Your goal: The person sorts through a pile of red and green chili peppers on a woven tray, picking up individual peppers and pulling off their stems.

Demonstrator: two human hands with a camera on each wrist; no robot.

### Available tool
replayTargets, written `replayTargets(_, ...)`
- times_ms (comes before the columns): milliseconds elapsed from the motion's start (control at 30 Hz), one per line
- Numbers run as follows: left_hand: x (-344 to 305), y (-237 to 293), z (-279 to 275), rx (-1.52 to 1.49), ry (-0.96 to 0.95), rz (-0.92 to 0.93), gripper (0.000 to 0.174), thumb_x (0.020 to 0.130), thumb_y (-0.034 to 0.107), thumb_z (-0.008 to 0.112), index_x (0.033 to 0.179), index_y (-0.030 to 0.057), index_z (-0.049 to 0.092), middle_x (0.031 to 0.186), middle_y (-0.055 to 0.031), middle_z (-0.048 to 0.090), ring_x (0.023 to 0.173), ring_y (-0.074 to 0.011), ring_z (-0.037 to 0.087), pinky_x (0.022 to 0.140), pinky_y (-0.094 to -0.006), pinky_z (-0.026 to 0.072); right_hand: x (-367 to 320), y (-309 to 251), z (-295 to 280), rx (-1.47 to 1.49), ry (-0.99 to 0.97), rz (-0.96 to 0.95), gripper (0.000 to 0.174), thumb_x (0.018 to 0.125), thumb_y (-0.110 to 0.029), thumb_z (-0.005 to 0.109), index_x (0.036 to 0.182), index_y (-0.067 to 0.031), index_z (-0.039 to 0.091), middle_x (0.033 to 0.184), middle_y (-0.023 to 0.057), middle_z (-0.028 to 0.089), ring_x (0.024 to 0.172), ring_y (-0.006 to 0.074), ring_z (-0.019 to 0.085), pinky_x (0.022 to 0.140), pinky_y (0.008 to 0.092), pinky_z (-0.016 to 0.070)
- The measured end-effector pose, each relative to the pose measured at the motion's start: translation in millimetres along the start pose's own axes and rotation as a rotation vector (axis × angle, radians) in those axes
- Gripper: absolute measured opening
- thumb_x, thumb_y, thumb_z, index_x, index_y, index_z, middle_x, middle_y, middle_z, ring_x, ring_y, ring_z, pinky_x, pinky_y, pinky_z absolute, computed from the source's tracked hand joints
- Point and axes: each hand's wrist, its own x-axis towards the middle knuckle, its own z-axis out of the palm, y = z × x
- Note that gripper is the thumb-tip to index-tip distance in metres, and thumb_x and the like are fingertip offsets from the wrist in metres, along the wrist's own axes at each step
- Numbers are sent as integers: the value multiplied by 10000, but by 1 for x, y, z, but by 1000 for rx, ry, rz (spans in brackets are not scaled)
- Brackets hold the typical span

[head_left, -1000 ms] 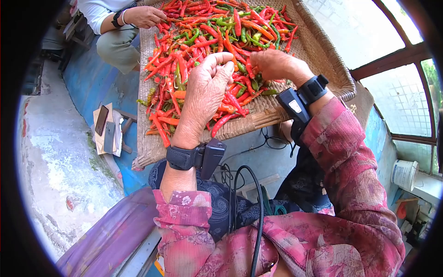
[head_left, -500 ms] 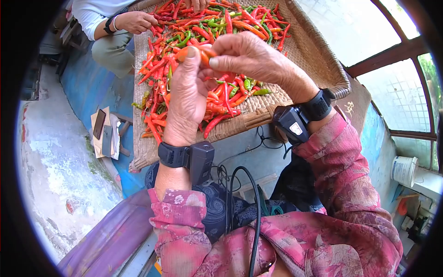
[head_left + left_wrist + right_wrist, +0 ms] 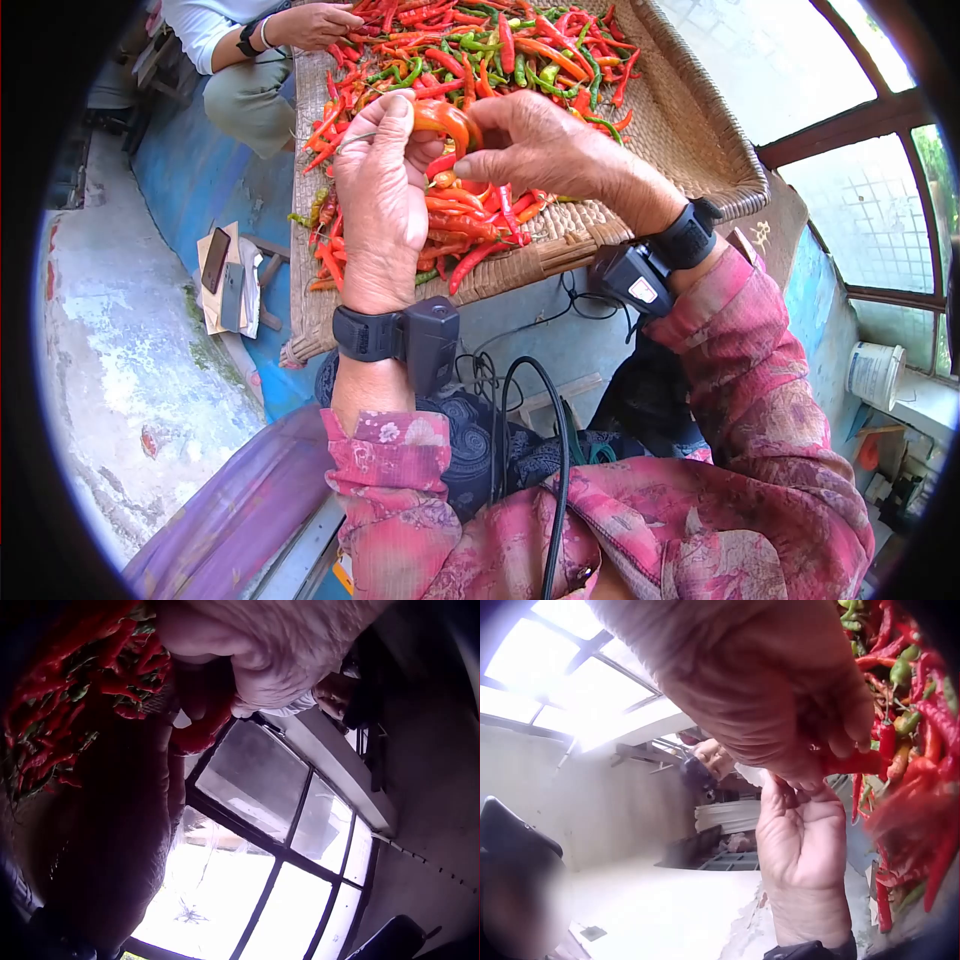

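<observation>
Both hands meet over the heap of red and green peppers in the head view. The left hand [image 3: 380, 205], thumb up, pinches a curved orange-red pepper [image 3: 443, 117] by its stem end. Around the other end curl the fingers of the right hand [image 3: 560, 150], its thumb below. In the left wrist view a red pepper [image 3: 201, 736] shows between the left hand [image 3: 277, 652] and the shadowed right hand [image 3: 112, 825]. The right wrist view has the right hand [image 3: 757, 682] above the left hand [image 3: 806, 840], with a red pepper [image 3: 851, 763] under its fingers.
The peppers lie on a woven tray [image 3: 690, 130] with a raised rim at the right. Another person's hand [image 3: 312, 25] reaches in at the tray's upper left. Two phones [image 3: 233, 297] rest on a stool at left. A black cable [image 3: 560, 450] crosses the lap.
The right hand has come up from the heap to the left hand, and a pepper is now held between them. Both hands moved left. The other person's second hand has left the heap's top.
</observation>
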Motion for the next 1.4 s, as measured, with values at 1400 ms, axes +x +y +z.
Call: replayTargets(1400, -12, -2, 12, 366, -99, -116, 212, 898, 245, 569, 969, 47, 602, 814, 11, 595, 697, -39, 516, 623, -193, 438, 1, 18, -37, -176, -16, -125, 286, 851, -323, 628, 857, -38, 607, 635, -3, 550, 576, 71, 511, 524, 243, 420)
